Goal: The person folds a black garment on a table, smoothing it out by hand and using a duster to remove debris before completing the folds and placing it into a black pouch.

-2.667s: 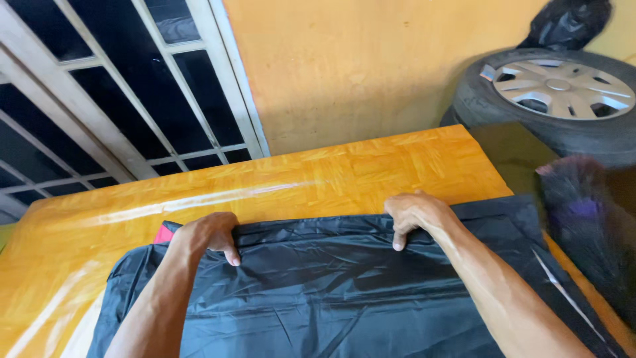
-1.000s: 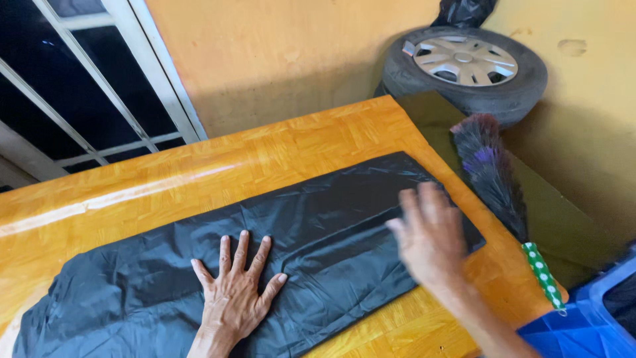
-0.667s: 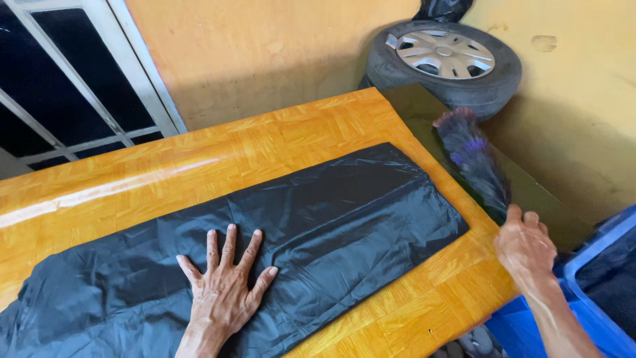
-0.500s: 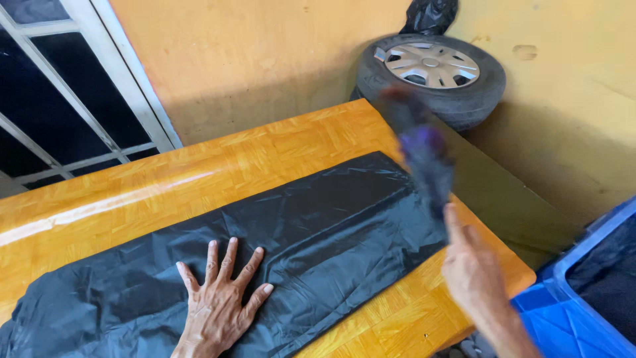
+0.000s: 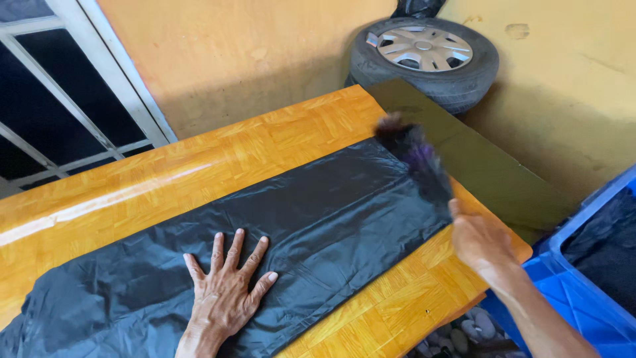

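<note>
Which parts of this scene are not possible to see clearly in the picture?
- Feather duster, head view: blurred; its handle is hidden inside the right hand.
- Black plastic sheet: its left end is cut off by the frame edge; a part lies under the flat left hand.
- Blue crate: cut off at the right edge, contents too dark.
- Tyre: the dark thing behind it is cut off at the top.

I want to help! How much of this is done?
The black bag already lies spread flat on the table. The left hand presses it down while the right hand holds a feather duster over its far end. The creases aren't smoothed out yet.
</note>
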